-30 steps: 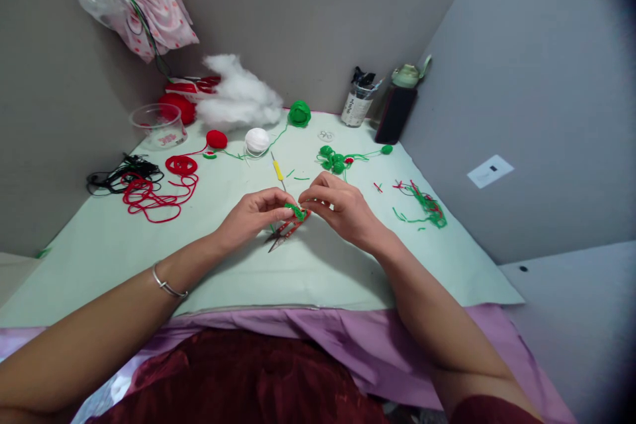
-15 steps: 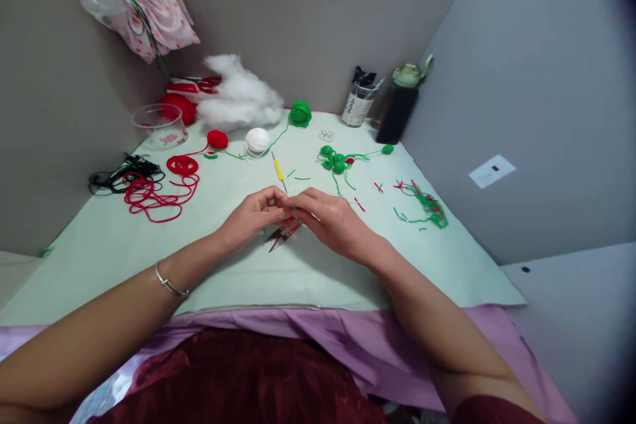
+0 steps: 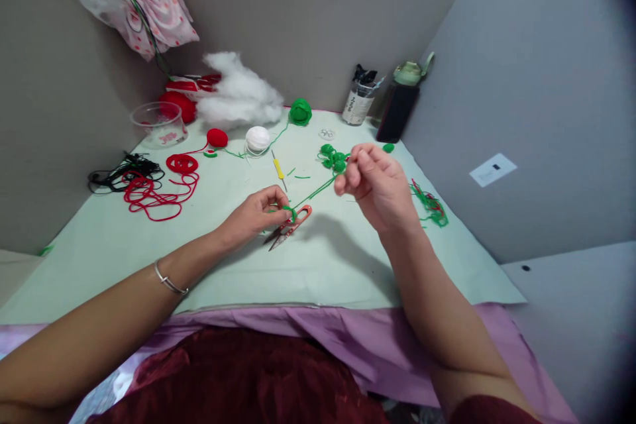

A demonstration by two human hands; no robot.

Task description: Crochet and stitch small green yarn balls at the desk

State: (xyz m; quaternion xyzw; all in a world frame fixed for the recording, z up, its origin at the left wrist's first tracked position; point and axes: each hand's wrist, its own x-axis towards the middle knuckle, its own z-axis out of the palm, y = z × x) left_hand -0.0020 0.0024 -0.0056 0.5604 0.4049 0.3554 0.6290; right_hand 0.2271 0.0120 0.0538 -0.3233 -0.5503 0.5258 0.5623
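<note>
My left hand point(image 3: 263, 212) pinches a small green crocheted piece point(image 3: 292, 213) with a bit of red on it, just over the table. Raised to the right, my right hand point(image 3: 380, 179) has its fingers closed on green yarn point(image 3: 318, 191), which runs taut in strands from the piece. Whether a needle is in those fingers is too small to tell. Beneath the piece lie orange-handled thread snips point(image 3: 288, 228), blades toward the lower left. A yellow-handled crochet hook point(image 3: 278, 169) rests farther back. Behind my right hand sit green crocheted pieces point(image 3: 334, 158), partly hidden.
Red yarn point(image 3: 159, 202) and black yarn point(image 3: 126, 172) lie loose at the left. Behind them stand a clear tub point(image 3: 159, 122), white stuffing point(image 3: 241, 96) and red, white and green yarn balls point(image 3: 299, 112). A pen cup point(image 3: 358, 103) and dark bottle point(image 3: 398, 109) stand back right; scraps point(image 3: 432, 205) lie right.
My right hand has moved away from the left, up and to the right, drawing green yarn out straight between them. My left hand has stayed in place with the piece, and the snips show more fully.
</note>
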